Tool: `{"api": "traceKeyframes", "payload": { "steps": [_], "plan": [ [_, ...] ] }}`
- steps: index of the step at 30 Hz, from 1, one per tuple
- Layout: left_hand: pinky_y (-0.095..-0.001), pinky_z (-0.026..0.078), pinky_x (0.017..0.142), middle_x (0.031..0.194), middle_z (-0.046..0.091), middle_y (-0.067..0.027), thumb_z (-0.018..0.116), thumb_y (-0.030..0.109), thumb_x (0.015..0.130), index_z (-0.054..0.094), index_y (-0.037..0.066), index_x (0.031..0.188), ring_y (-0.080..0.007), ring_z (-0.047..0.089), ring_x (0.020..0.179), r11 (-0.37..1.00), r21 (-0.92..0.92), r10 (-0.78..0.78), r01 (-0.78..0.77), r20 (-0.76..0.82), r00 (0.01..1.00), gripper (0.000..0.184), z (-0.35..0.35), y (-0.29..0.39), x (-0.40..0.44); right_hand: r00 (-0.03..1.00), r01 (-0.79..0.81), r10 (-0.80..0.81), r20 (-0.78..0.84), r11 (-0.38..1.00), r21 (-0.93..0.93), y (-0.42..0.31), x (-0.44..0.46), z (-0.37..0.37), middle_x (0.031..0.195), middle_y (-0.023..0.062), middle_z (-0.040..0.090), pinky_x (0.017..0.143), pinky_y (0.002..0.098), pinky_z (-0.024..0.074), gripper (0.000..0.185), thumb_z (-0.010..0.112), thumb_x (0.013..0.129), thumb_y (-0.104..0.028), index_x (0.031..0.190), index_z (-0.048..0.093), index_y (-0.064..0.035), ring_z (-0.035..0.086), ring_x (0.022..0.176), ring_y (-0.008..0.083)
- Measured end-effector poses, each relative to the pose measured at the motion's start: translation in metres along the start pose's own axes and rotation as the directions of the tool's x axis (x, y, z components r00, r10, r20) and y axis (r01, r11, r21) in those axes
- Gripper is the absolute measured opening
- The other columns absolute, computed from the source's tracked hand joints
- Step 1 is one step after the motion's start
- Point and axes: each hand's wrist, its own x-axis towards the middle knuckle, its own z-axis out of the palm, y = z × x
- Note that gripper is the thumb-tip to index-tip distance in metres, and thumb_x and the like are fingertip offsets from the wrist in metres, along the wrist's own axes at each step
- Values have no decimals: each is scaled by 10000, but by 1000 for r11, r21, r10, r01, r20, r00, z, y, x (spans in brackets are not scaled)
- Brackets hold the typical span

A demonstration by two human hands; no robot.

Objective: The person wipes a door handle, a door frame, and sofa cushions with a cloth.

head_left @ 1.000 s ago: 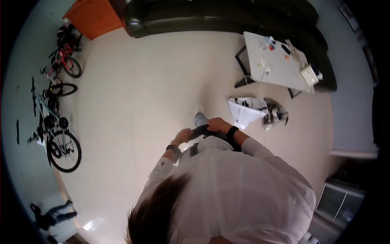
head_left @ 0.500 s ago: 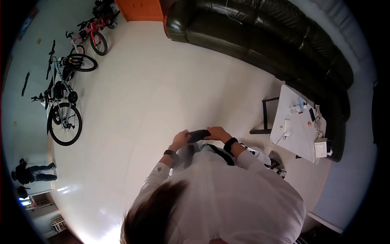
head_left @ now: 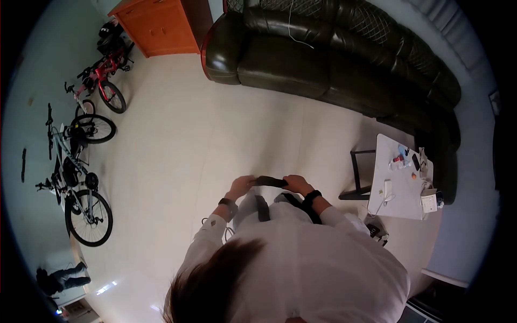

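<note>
A short dark strip [head_left: 270, 181], perhaps folded cloth or a strap, stretches nearly level in front of my body. My left hand [head_left: 242, 187] pinches one end, and my right hand [head_left: 297, 184] grips the other. Its exact kind is too small to tell. Both wrists carry dark bands. Below the strip, my legs show in grey trousers [head_left: 248, 209] with a dark stripe, partly hidden by my white shirt [head_left: 315, 258].
Several bicycles [head_left: 89, 218] lean along the left wall. A dark green leather sofa [head_left: 285, 72] and an orange cabinet [head_left: 161, 33] line the far side. On the right stands a white table [head_left: 383, 167] bearing small items. Dark clothed legs [head_left: 72, 275] show at lower left.
My view has tilted up, bringing more of the sofa and cabinet into sight. My hands are slightly farther apart, and the dark strip looks straighter and more level.
</note>
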Motion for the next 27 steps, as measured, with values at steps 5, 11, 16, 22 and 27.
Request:
{"api": "traceKeyframes", "payload": {
  "steps": [5, 11, 16, 22, 27],
  "plan": [
    [-398, 443, 737, 892, 616, -113, 480, 258, 825, 612, 127, 941, -317, 559, 868, 998, 2, 67, -67, -15, 998, 219, -36, -9, 57, 992, -106, 112, -61, 989, 105, 6, 42, -34, 832, 127, 596, 703, 411, 447, 247, 580, 758, -299, 850, 564, -70, 559, 829, 314],
    [-376, 447, 721, 846, 618, -104, 510, 280, 806, 625, 123, 890, -286, 570, 836, 997, 12, -71, 70, 263, 962, 212, -47, -14, 127, 985, -111, 85, 152, 979, 170, 75, 92, -47, 901, 112, 623, 715, 402, 459, 247, 590, 728, -283, 914, 620, -124, 579, 848, 307],
    [-370, 444, 713, 819, 618, -106, 538, 273, 769, 632, 108, 849, -284, 573, 823, 982, -12, -176, 186, 271, 946, 206, -54, -3, 212, 981, -117, 93, 173, 984, 131, 131, 148, -101, 836, 128, 608, 698, 413, 452, 248, 578, 724, -295, 875, 605, -100, 570, 818, 313],
    [-388, 447, 704, 820, 612, -115, 571, 294, 753, 624, 117, 810, -308, 566, 824, 990, 63, -133, 125, 158, 978, 193, -53, 18, 334, 998, -54, 50, 47, 995, 82, 198, 184, -195, 828, 123, 613, 686, 410, 462, 189, 561, 747, -253, 838, 599, -92, 575, 803, 308],
    [-384, 445, 696, 802, 610, -105, 571, 285, 758, 622, 101, 809, -286, 572, 801, 991, 87, -122, 105, 220, 968, 197, -68, 68, 413, 985, -170, 170, 13, 980, 104, 266, 195, -223, 904, 115, 597, 730, 412, 464, 174, 542, 767, -210, 895, 595, -105, 568, 863, 304]
  ]
}}
